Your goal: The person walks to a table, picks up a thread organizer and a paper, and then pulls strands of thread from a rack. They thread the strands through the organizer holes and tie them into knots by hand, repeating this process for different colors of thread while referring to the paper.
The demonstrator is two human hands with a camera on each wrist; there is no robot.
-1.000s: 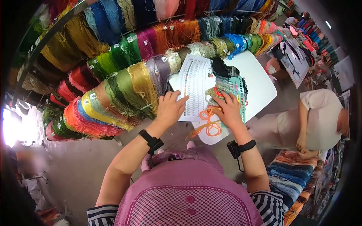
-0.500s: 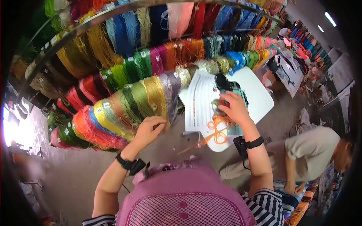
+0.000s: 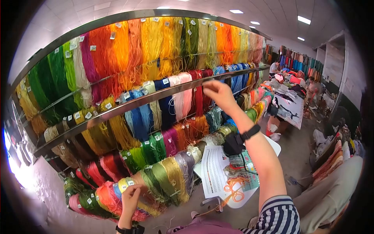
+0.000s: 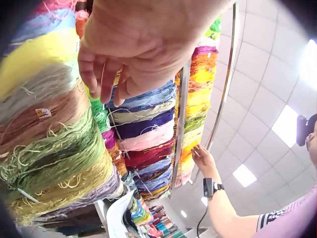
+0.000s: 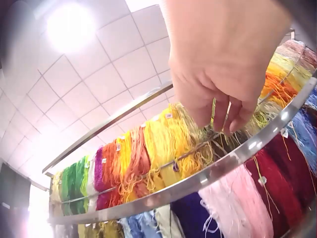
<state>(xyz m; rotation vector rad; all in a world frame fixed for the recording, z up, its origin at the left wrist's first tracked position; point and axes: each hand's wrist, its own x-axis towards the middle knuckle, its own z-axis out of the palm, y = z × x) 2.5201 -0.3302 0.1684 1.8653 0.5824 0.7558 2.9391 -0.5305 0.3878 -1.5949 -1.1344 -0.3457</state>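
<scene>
My right hand [image 3: 220, 95] is raised over the rack of thread skeins, by the metal rail [image 3: 163, 93]. Its fingers hang loosely bent and hold nothing; in the right wrist view they overlap yellow-green skeins [image 5: 198, 129] behind the rail. Dark red skeins [image 3: 197, 95] and pink skeins [image 3: 181, 93] hang below that rail. Lower down on the left, my left hand [image 3: 130, 199] is beside the bottom row, near a yellow skein [image 3: 124, 183] with white tags. Its fingers are relaxed and empty in the left wrist view, in front of brown and green skeins [image 4: 64, 144].
A white table [image 3: 274, 145] bears a printed chart [image 3: 213, 171], a teal card with holes [image 3: 251, 171] and loops of orange thread [image 3: 235, 189]. A person in light clothing [image 3: 335, 199] is close on the right. Another table [image 3: 290, 111] with cloth stands farther back.
My right hand has left the threads on the white table and risen to the upper rack. The left hand has come off the chart and moved left and down. The head view has tilted up.
</scene>
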